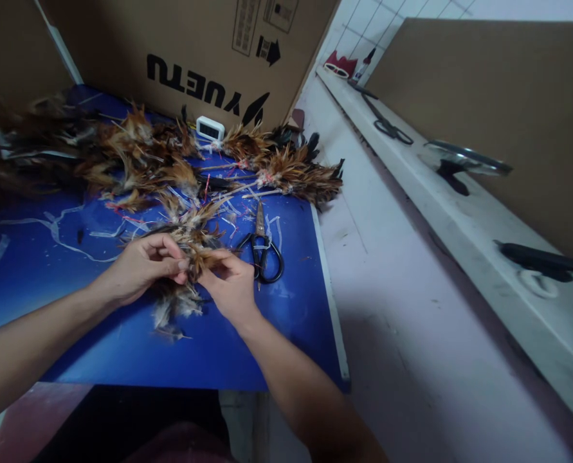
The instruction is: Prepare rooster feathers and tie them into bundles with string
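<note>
Over the blue table (286, 328), my left hand (154, 263) is closed, thumb and fingers pinched on brown feathers (194, 241). My right hand (231, 283) meets it from the right, its fingers also closed on the feathers, close to the left fingertips. Grey, fluffy feathers (175, 308) lie below the two hands. Just right of my right hand lie black-handled scissors (260, 247), blades pointing away from me. Exactly which feathers sit between the fingertips is partly hidden.
Feather bundles on sticks (300, 173) lie at the back right, a heap of brown feathers (141, 148) at the back left. Clear plastic strips (57, 225) are scattered about. A small white digital display (209, 128) stands before a cardboard box (194, 45). A ledge (460, 199) runs along the right.
</note>
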Demonstrator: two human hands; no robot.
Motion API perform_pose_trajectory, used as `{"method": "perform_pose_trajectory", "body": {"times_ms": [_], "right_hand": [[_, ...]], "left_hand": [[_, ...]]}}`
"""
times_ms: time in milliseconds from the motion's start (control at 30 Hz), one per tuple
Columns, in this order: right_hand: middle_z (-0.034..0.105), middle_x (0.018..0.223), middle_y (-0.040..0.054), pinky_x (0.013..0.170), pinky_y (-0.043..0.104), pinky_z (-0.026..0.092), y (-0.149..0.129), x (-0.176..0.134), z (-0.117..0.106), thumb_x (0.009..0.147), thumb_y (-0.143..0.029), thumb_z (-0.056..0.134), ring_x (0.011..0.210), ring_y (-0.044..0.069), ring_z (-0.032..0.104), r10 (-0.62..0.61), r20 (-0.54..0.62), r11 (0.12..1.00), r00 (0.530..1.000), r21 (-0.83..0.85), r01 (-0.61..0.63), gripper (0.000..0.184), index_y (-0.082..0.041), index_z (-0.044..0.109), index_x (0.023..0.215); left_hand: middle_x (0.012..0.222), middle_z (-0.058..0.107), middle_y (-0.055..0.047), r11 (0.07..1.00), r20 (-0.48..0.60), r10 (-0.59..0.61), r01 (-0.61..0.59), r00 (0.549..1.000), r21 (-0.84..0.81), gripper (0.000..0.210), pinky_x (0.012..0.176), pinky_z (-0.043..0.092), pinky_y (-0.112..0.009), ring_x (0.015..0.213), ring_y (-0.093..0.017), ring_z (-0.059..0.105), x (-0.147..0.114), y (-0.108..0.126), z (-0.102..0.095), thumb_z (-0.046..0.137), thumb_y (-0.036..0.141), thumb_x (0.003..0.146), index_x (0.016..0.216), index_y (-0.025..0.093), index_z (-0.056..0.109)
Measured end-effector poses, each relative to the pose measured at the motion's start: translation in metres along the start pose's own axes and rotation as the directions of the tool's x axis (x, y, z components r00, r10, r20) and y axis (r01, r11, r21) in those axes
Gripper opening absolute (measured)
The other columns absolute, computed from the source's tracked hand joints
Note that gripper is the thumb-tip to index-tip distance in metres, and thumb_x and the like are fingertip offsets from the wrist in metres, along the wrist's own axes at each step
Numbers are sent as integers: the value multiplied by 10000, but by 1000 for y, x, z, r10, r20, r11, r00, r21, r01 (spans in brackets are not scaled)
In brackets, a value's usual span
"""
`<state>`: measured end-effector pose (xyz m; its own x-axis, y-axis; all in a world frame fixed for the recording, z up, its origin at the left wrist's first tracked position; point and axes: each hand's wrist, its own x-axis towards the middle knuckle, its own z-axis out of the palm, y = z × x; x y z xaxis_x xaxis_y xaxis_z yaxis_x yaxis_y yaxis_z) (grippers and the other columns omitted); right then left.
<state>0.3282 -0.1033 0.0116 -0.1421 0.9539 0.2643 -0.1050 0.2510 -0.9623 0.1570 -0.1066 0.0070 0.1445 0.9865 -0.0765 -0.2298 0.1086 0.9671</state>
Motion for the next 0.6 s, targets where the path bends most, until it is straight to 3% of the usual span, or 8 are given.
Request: {"method": "perform_pose_trajectory", "body": {"times_ms": [133, 600], "right_hand": [[688, 842, 27, 731, 297, 544, 2, -1, -1, 689, -321, 759, 766, 157, 648, 12, 58, 999, 998, -32, -10, 202, -209, 672, 833], [666, 768, 7, 745, 291, 514, -6, -1, -3, 745, -295, 739, 764, 145, 638, -74, 62, 992, 995, -99, 80, 83, -217, 712, 748]], "left_hand": [[557, 678, -20, 997, -1, 61, -61, 998, 44, 215, 502, 526, -206, 501, -130, 649, -1, 0, 2, 787, 202, 674, 713, 151, 582], [568, 691, -29, 986, 24, 83, -85, 996, 143, 202, 540, 539, -209, 523, -136, 666, -4, 0, 5, 769, 217, 697, 805, 153, 611]]}}
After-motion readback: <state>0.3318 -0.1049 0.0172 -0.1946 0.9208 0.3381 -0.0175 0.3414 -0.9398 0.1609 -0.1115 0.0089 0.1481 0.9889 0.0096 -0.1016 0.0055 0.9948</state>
